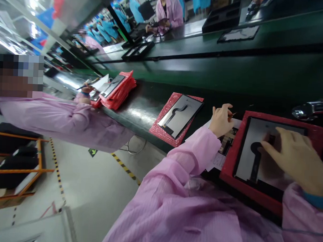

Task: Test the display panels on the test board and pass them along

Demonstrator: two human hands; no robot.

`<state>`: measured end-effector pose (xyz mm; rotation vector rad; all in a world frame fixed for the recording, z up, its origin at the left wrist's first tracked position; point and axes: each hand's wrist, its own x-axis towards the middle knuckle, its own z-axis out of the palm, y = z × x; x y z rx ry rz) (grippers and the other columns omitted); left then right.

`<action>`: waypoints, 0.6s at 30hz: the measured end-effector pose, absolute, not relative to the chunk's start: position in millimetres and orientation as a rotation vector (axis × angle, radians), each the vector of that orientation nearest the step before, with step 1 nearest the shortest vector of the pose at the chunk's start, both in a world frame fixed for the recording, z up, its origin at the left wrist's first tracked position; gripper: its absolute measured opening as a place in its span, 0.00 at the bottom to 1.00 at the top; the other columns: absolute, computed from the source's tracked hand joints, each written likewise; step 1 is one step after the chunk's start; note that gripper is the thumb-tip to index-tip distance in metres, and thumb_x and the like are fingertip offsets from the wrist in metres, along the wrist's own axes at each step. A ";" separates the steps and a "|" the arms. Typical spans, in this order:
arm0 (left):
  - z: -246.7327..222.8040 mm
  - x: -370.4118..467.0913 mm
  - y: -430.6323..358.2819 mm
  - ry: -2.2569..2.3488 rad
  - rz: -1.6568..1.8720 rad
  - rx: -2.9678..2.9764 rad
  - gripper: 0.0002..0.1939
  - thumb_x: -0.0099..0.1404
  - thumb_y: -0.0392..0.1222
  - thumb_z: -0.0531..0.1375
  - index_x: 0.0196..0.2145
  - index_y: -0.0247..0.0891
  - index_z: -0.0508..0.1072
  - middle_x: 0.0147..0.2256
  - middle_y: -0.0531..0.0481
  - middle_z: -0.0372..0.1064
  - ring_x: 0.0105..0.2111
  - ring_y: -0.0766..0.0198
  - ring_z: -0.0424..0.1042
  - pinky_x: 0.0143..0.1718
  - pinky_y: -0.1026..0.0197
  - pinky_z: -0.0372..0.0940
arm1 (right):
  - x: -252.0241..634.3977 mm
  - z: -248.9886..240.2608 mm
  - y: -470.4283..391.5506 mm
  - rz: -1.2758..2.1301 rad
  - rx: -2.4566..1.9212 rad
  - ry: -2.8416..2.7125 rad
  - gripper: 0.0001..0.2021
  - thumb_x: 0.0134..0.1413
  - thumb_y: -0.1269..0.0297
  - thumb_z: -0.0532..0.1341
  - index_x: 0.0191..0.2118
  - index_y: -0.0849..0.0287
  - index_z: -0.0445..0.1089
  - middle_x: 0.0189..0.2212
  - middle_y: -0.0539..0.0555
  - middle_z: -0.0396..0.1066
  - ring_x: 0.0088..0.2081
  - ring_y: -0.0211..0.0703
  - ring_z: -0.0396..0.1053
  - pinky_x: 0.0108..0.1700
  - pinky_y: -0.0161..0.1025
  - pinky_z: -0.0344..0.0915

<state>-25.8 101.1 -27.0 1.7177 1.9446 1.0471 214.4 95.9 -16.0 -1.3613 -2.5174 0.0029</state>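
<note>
My right hand [300, 155] is over a display panel [273, 172], thumb and forefinger apart beside its black flex cable [255, 157]. Whether the fingertips touch the panel I cannot tell. The panel, silvery-backed with a dark edge, lies on a red padded sheet [230, 163]. To the left, my left hand [220, 120] is raised with its fingers curled together; a small thin piece shows at the fingertips, too small to name. Below that hand is a printed white paper [220, 161] with brownish parts on it, partly covered by my sleeve.
Another display panel [181, 114] lies on pink bubble wrap [157, 129]. Farther left, a co-worker in pink [57, 120] sits by a stack of red bubble bags [120, 92]. A shiny metal object [310, 109] stands at right. Behind runs a green conveyor belt [219, 70].
</note>
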 end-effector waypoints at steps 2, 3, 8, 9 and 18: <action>-29.1 -27.7 103.1 1.895 1.118 1.693 0.28 0.54 0.24 0.59 0.52 0.40 0.62 0.39 0.50 0.72 0.50 0.56 0.71 0.68 0.35 0.45 | 215.1 -22.8 92.2 -0.012 -1.239 -2.594 0.31 0.66 0.49 0.47 0.62 0.71 0.62 0.56 0.76 0.69 0.58 0.68 0.67 0.58 0.58 0.68; -30.0 -28.5 103.8 1.868 1.149 1.679 0.28 0.54 0.23 0.59 0.51 0.40 0.62 0.39 0.51 0.71 0.49 0.57 0.71 0.67 0.37 0.49 | 215.3 -25.4 90.4 -0.028 -1.187 -2.622 0.32 0.67 0.49 0.45 0.63 0.72 0.61 0.58 0.77 0.67 0.60 0.69 0.66 0.60 0.58 0.67; -32.2 -28.7 105.3 1.726 1.271 1.577 0.29 0.53 0.21 0.62 0.50 0.37 0.62 0.38 0.51 0.68 0.42 0.61 0.71 0.53 0.53 0.65 | 216.2 -26.0 84.7 0.021 -1.006 -2.659 0.33 0.69 0.49 0.41 0.61 0.74 0.63 0.58 0.77 0.68 0.61 0.70 0.67 0.64 0.59 0.65; -32.4 -28.3 105.5 1.691 1.295 1.554 0.28 0.55 0.22 0.64 0.50 0.37 0.62 0.38 0.51 0.67 0.41 0.61 0.72 0.52 0.54 0.66 | 216.0 -23.8 84.0 0.040 -0.995 -2.649 0.32 0.69 0.49 0.41 0.60 0.72 0.64 0.56 0.76 0.70 0.60 0.69 0.68 0.63 0.60 0.66; -40.2 -34.0 108.9 1.521 1.420 1.479 0.26 0.67 0.32 0.61 0.61 0.36 0.63 0.39 0.49 0.72 0.40 0.63 0.73 0.54 0.54 0.67 | 212.9 -17.3 81.4 0.054 -1.021 -2.613 0.24 0.69 0.56 0.47 0.59 0.69 0.65 0.55 0.72 0.71 0.57 0.66 0.70 0.59 0.56 0.70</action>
